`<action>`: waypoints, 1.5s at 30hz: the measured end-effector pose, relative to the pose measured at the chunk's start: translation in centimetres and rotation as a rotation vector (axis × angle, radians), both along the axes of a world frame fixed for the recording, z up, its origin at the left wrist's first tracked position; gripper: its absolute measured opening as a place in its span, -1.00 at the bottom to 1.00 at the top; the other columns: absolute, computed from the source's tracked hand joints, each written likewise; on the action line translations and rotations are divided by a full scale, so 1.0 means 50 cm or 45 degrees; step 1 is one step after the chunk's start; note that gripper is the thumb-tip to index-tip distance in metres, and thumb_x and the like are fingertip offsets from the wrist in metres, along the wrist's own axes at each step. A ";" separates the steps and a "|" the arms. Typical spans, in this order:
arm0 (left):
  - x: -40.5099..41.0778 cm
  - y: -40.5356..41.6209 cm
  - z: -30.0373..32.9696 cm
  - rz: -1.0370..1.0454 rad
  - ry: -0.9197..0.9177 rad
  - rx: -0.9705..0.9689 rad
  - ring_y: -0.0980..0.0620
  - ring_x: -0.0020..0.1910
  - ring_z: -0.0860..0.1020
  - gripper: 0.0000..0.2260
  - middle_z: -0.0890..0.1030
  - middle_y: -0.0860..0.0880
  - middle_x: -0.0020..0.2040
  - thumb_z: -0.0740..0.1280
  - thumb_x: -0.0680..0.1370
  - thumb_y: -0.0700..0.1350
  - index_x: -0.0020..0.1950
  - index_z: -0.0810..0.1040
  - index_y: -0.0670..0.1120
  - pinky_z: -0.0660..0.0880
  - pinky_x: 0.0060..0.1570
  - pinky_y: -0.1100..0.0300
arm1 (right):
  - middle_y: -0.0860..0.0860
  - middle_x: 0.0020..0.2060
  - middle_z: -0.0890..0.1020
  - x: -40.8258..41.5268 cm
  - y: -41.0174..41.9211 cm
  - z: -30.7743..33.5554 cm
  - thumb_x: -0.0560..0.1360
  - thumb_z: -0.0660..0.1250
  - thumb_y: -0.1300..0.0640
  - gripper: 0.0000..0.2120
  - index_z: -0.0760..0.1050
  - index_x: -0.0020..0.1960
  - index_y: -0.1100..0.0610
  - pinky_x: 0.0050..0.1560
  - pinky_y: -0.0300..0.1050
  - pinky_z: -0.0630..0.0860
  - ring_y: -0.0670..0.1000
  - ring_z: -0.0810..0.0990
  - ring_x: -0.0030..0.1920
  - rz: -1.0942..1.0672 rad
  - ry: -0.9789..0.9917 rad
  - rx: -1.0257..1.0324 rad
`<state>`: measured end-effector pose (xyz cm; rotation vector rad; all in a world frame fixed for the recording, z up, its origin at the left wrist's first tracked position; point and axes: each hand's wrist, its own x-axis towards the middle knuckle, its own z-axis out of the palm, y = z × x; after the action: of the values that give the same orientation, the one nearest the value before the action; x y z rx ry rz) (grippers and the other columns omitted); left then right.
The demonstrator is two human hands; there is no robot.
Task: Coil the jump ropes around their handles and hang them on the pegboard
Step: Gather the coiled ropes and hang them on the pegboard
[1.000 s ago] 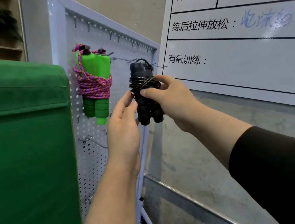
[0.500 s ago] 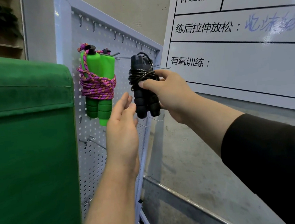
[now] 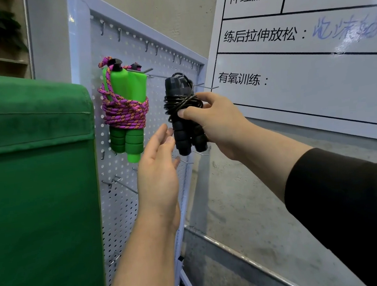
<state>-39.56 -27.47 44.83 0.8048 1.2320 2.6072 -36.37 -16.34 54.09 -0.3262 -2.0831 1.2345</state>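
Note:
A white pegboard [image 3: 125,206] with metal hooks stands in front of me. On one hook hangs a jump rope with green handles [image 3: 126,107], its purple cord coiled around them. To its right, my right hand [image 3: 217,122] grips a black jump rope [image 3: 183,118], its cord wound round both handles, held up at a hook on the board's right side. Whether it hangs on the hook I cannot tell. My left hand [image 3: 158,167] hovers just left of the black handles, fingers straight and holding nothing.
A green padded block [image 3: 37,177] fills the left side, close to the pegboard. A whiteboard [image 3: 312,61] with printed lines leans against the concrete wall on the right. Several bare hooks [image 3: 120,182] stick out of the pegboard lower down.
My left hand has come off the black rope's handles and dropped slightly. My right hand keeps its grip on the black rope near the hook.

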 end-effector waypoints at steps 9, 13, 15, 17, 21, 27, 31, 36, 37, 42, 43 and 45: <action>-0.011 0.010 -0.011 0.053 -0.098 -0.058 0.47 0.17 0.50 -0.72 0.59 0.40 0.07 0.19 0.71 -0.15 0.31 0.52 0.18 0.39 0.44 0.09 | 0.11 -0.04 0.66 -0.072 -0.008 0.002 0.48 0.48 0.16 -0.48 0.42 0.39 0.14 -0.24 0.12 0.58 0.31 0.68 -0.09 0.018 -0.039 0.031; -0.020 0.011 -0.018 0.036 -0.156 -0.078 0.27 0.35 0.42 -0.60 0.50 0.25 0.27 0.19 0.71 -0.14 0.56 0.35 0.01 0.33 0.50 0.00 | 0.03 -0.04 0.62 -0.107 -0.010 0.003 0.49 0.47 0.20 -0.59 0.41 0.26 0.09 -0.01 0.14 0.64 0.14 0.69 0.01 0.038 -0.036 0.061; -0.020 0.010 -0.016 -0.001 -0.184 -0.070 0.23 0.40 0.39 -0.58 0.46 0.17 0.36 0.18 0.71 -0.15 0.58 0.31 -0.01 0.30 0.52 0.00 | 0.04 0.01 0.62 -0.123 -0.006 -0.003 0.48 0.48 0.19 -0.52 0.40 0.34 0.10 0.09 0.14 0.65 0.12 0.68 0.05 0.042 -0.028 0.041; -0.022 0.010 -0.016 -0.005 -0.183 -0.068 0.24 0.38 0.38 -0.57 0.45 0.20 0.30 0.18 0.71 -0.16 0.60 0.28 -0.01 0.30 0.52 0.01 | 0.07 0.07 0.64 -0.134 -0.002 -0.007 0.47 0.48 0.17 -0.48 0.41 0.38 0.10 0.09 0.12 0.65 0.11 0.69 0.07 0.051 -0.027 0.046; -0.020 0.014 -0.021 0.030 -0.158 -0.085 0.24 0.33 0.40 -0.59 0.48 0.24 0.23 0.18 0.71 -0.15 0.57 0.33 0.00 0.33 0.48 0.05 | 0.09 0.36 0.55 -0.123 0.010 -0.011 0.45 0.52 0.01 -0.25 0.28 0.54 0.10 0.26 0.17 0.55 0.09 0.59 0.27 0.032 -0.120 0.088; -0.013 0.025 -0.028 0.402 -0.133 -0.137 0.11 0.00 0.66 -0.83 0.68 0.06 -0.03 0.24 0.63 -0.13 -0.03 0.61 0.05 0.60 0.16 -0.02 | 0.05 0.42 0.47 -0.011 0.036 -0.076 0.54 0.42 -0.15 -0.30 0.28 0.56 0.09 0.34 0.17 0.50 0.08 0.55 0.31 -0.152 -0.161 0.040; 0.019 0.068 -0.062 0.179 -0.070 -0.268 0.06 -0.27 0.65 -0.83 0.64 -0.03 -0.20 0.21 0.64 -0.18 -0.07 0.56 -0.04 0.55 -0.25 0.14 | 0.01 0.21 0.62 0.103 0.061 -0.201 0.53 0.40 -0.12 -0.52 0.50 0.37 0.08 0.22 0.10 0.58 0.02 0.65 0.15 -0.341 -0.184 -0.055; 0.085 0.164 -0.194 -0.252 -0.052 -0.730 -0.02 -0.31 0.61 -0.85 0.62 -0.07 -0.21 0.23 0.66 -0.14 -0.08 0.52 -0.05 0.50 -0.26 0.15 | 0.00 -0.02 0.64 0.283 0.095 -0.407 0.61 0.36 0.03 -0.72 0.58 0.25 0.16 -0.08 -0.10 0.58 0.06 0.68 0.00 -0.480 -0.380 -0.263; 0.098 0.182 -0.231 -0.302 -0.057 -0.822 -0.02 -0.30 0.61 -0.86 0.62 -0.07 -0.21 0.23 0.66 -0.13 -0.08 0.52 -0.04 0.49 -0.24 0.14 | 0.02 0.00 0.66 0.317 0.104 -0.453 0.61 0.36 0.03 -0.74 0.59 0.23 0.15 -0.07 -0.07 0.59 0.07 0.68 0.01 -0.498 -0.440 -0.309; 0.177 0.271 -0.440 -0.482 -0.023 -1.248 -0.06 -0.28 0.58 -0.82 0.62 -0.13 -0.17 0.21 0.68 -0.13 -0.10 0.49 -0.06 0.45 -0.25 0.17 | 0.03 0.08 0.66 0.460 0.178 -0.679 0.61 0.35 -0.02 -0.69 0.56 0.27 0.11 0.01 0.06 0.63 0.07 0.68 0.05 -0.613 -0.619 -0.555; 0.194 0.291 -0.494 -0.521 -0.019 -1.329 -0.08 -0.26 0.57 -0.84 0.62 -0.14 -0.15 0.22 0.68 -0.13 -0.07 0.50 -0.08 0.45 -0.24 0.16 | 0.03 0.12 0.66 0.486 0.195 -0.728 0.61 0.35 -0.02 -0.66 0.55 0.30 0.13 0.08 0.09 0.62 0.07 0.68 0.06 -0.625 -0.673 -0.589; 0.223 0.327 -0.605 -0.596 -0.007 -1.505 -0.10 -0.24 0.56 -0.85 0.62 -0.16 -0.15 0.23 0.67 -0.11 0.05 0.54 -0.16 0.46 -0.21 0.11 | 0.06 0.22 0.63 0.528 0.233 -0.830 0.60 0.37 -0.03 -0.59 0.52 0.35 0.17 0.22 0.14 0.59 0.10 0.65 0.15 -0.626 -0.834 -0.621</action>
<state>-28.39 -11.09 14.58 0.6644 1.9007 1.1564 -9.97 -4.67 12.58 -1.5389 -1.9667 1.4188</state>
